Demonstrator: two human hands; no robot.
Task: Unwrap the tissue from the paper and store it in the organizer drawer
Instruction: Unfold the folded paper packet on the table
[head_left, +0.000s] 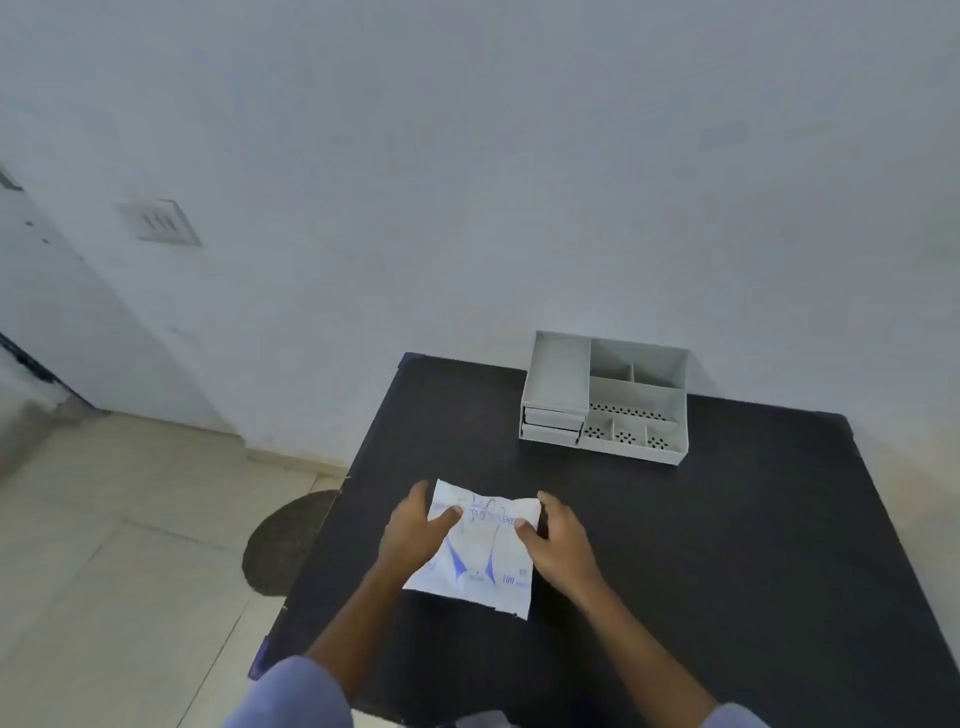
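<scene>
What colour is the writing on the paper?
Blue, printed on the white paper, seen in the head view.

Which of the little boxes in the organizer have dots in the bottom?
The three small front compartments of the organizer, nearest the person; the back ones have plain bottoms.

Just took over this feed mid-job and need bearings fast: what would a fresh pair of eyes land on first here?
First, the white paper with blue print, lying near the front of the black table, with the left hand and right hand pressing its two side edges. Next, the pale grey organizer at the table's far edge against the wall, its two small drawers at its left, shut. No tissue is visible yet.
</scene>
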